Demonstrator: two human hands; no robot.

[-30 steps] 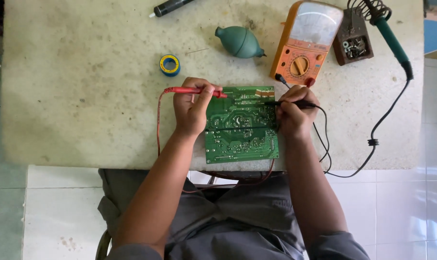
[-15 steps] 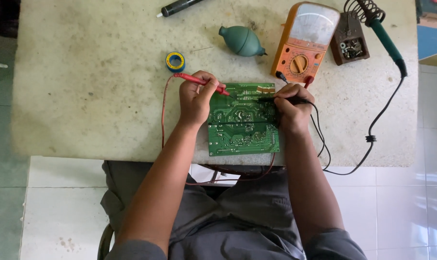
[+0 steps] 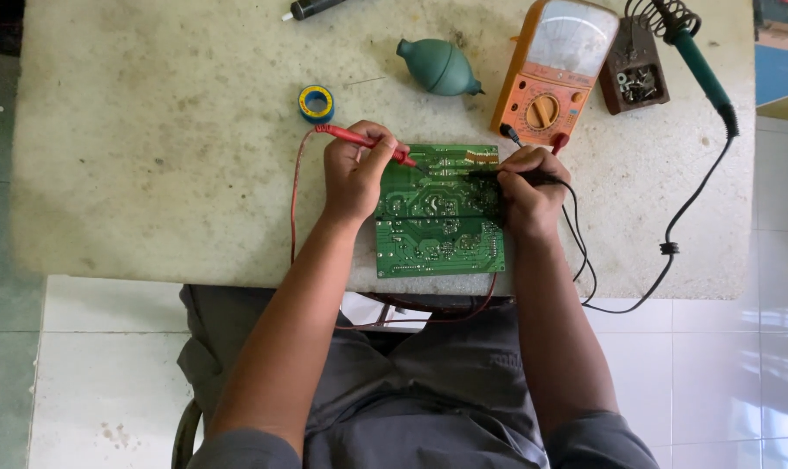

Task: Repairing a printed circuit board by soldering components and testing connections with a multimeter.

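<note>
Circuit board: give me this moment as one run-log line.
left hand: holds red probe, tip on circuit board | right hand: holds black probe on board | orange multimeter: behind board | table

Electronics repair bench, looking homemade: a meter, soldering iron, tape roll and circuit board are lying on a worn stone table over tiled floor.

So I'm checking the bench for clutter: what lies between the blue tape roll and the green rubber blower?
Only bare tabletop in the head view, save a thin pin-like sliver between the blue tape roll and the green rubber blower.
</note>
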